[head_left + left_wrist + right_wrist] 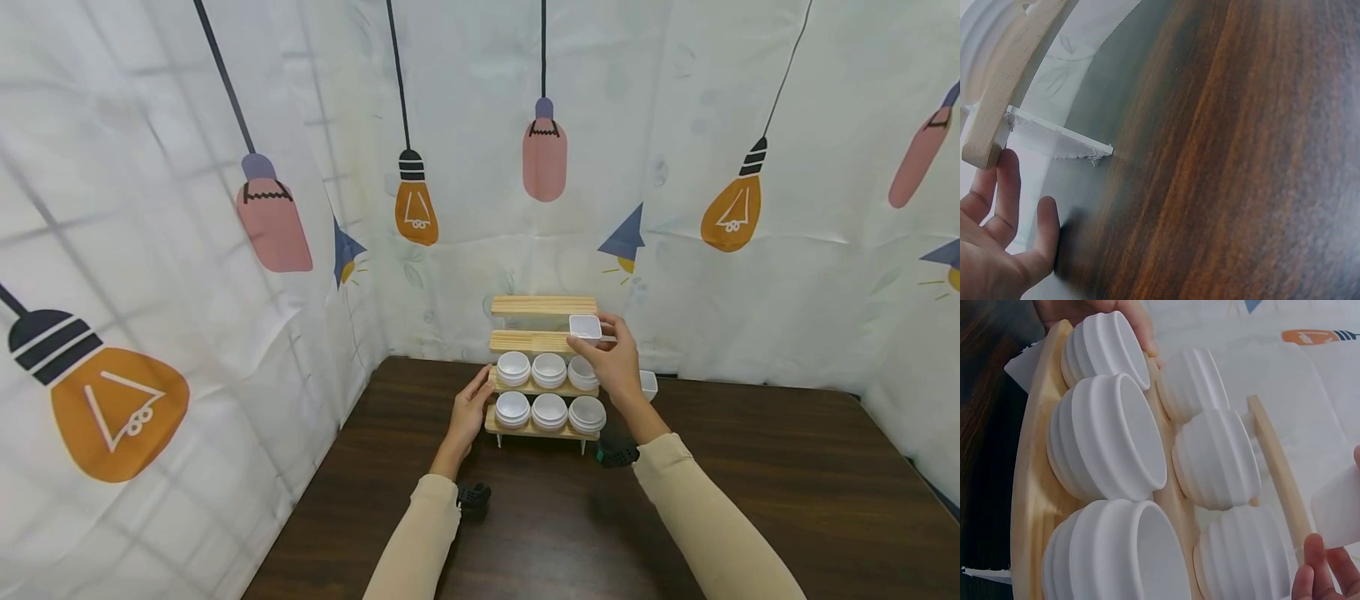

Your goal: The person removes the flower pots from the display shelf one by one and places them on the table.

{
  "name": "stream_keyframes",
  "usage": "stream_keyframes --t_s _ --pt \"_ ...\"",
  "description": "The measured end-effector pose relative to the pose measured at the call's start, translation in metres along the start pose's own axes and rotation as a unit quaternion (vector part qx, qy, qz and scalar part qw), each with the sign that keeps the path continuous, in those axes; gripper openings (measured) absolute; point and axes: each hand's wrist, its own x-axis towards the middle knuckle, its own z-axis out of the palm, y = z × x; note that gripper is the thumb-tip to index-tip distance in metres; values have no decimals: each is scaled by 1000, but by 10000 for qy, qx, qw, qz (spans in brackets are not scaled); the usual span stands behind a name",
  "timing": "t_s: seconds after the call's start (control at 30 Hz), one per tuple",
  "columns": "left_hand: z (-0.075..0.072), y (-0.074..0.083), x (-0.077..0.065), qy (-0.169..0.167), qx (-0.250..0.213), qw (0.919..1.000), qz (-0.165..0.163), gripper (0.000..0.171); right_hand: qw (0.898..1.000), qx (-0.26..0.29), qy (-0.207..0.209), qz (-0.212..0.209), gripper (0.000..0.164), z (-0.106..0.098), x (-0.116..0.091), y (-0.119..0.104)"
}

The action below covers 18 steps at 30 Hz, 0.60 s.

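Note:
A tiered wooden rack (543, 340) stands on the table, carrying white ribbed round pots (550, 411) in rows of three on its two lower shelves. At its left end my left hand (467, 412) holds the edge of a shelf; in the left wrist view, fingertips (1009, 159) press against the shelf end (997, 119). My right hand (617, 360) pinches a small white square pot (585, 327) over the right end of the third shelf. The right wrist view shows the square pot (1338, 509) at its right edge, partly cut off.
Another white square pot (648, 384) sits on the table just right of the rack, partly behind my right hand. A dark wooden table (720, 500) spreads around it. A white curtain printed with lamps (480, 275) hangs close behind the rack and along the left side.

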Motion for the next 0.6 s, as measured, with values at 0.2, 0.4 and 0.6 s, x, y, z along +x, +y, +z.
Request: stream_keyframes --t_s 0.2,0.4,0.6 --pt "0 0 0 35 11 10000 -71 50 9999 22 105 74 70 -5 -3 4" --pt "1 0 -1 51 47 10000 14 50 9998 59 194 73 69 -11 -8 6" --pt "1 -1 0 26 -32 10000 23 51 9996 113 273 -32 70 -18 -11 12"
